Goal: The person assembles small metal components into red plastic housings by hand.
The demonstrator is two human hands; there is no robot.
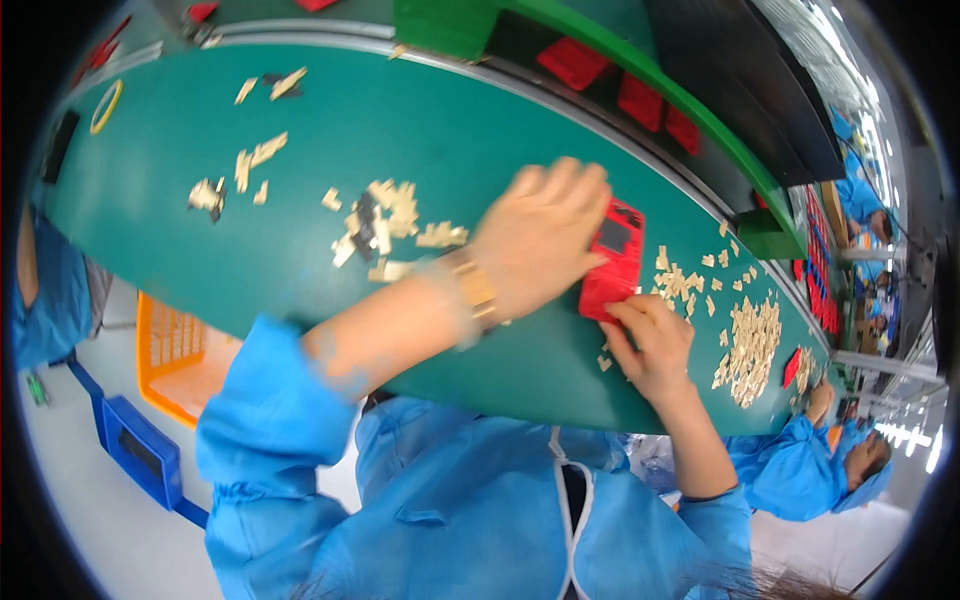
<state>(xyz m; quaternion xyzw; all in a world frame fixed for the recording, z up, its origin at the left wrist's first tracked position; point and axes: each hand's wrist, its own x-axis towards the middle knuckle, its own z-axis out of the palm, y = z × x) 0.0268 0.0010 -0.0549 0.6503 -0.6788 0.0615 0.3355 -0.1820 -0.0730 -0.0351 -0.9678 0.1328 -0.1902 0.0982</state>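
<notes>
A flat red plastic housing (626, 250) with a dark rectangular window lies tilted above the green table, right of centre. My right hand (655, 345) pinches its near end between thumb and fingers. My left hand (545, 230), slightly blurred, is over its left side with fingers stretched out. The left thumb reaches the housing's edge; what lies under that palm is hidden. Small pale cream pieces (678, 283) are scattered just right of the housing. Left of my left wrist sits a loose heap of similar cream pieces (395, 207) mixed with dark bits.
A large pile of cream pieces (752, 350) covers the table's right part. Beyond the far edge, a green-framed shelf (700, 105) holds red parts (572, 64). An orange basket (165, 345) stands below the left side. Co-workers in blue sit at both ends. A yellow ring (106, 107) lies far left.
</notes>
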